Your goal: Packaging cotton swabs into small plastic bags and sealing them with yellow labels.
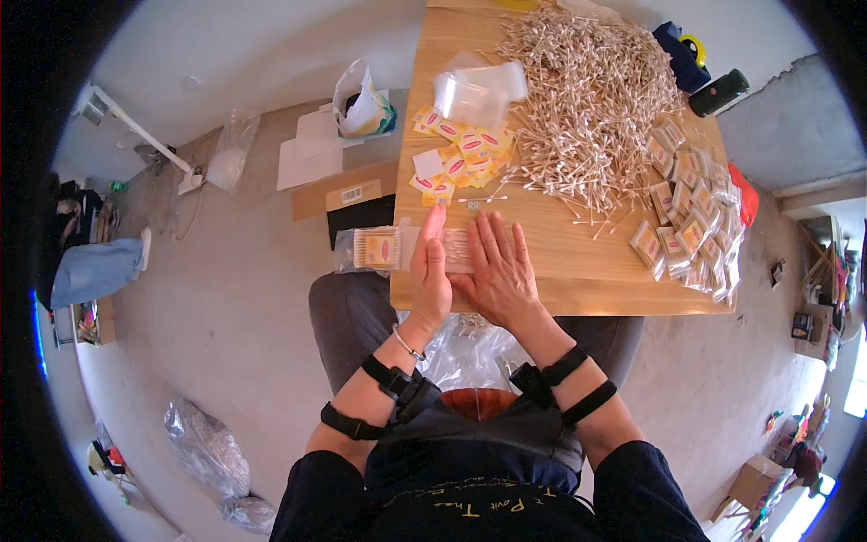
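Note:
My left hand [432, 275] stands on its edge at the table's near left, its fingers stretched out straight. Beside it, my right hand [498, 271] lies flat, fingers extended, partly covering a row of cotton swabs [458, 252] on the wood. The swabs show between both hands; the rest of the row is hidden. Just left of my left hand, a bundle of cotton swabs with a yellow label [377, 247] sits in a clear bag at the table's left edge. Past my fingertips are a few loose swabs [483, 199] and scattered yellow label cards [465, 149].
A large heap of loose cotton swabs [596, 99] covers the far part of the table [560, 285]. Packed swab bags [691, 217] pile up at right. Clear empty bags [474, 95] lie behind the cards. A dark cylinder [720, 92] is at the far right edge.

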Tool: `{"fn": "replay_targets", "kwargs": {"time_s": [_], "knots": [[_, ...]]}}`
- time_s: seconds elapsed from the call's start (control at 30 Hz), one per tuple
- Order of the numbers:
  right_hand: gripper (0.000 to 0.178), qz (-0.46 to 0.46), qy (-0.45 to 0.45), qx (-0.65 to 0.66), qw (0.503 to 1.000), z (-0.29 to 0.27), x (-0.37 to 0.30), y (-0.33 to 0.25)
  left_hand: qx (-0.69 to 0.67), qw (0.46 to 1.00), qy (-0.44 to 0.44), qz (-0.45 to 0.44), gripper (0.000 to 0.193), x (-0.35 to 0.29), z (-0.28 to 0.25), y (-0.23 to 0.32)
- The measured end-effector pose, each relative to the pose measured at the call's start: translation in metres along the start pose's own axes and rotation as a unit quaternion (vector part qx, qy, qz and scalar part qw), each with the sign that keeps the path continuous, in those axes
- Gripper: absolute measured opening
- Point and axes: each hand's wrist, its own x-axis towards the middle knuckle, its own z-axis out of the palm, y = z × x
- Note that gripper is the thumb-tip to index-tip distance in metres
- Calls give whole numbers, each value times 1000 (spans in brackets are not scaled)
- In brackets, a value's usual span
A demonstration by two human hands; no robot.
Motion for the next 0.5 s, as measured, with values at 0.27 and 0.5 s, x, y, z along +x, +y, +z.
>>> {"fn": "replay_targets", "kwargs": {"time_s": [0.27,0.5], "knots": [[61,76,109,274,952,11,0,10,-17,999,10,-31,66,-3,10,14],[55,110,181,565,797,14,12,1,19,999,1,-30,70,-8,10,13]]}}
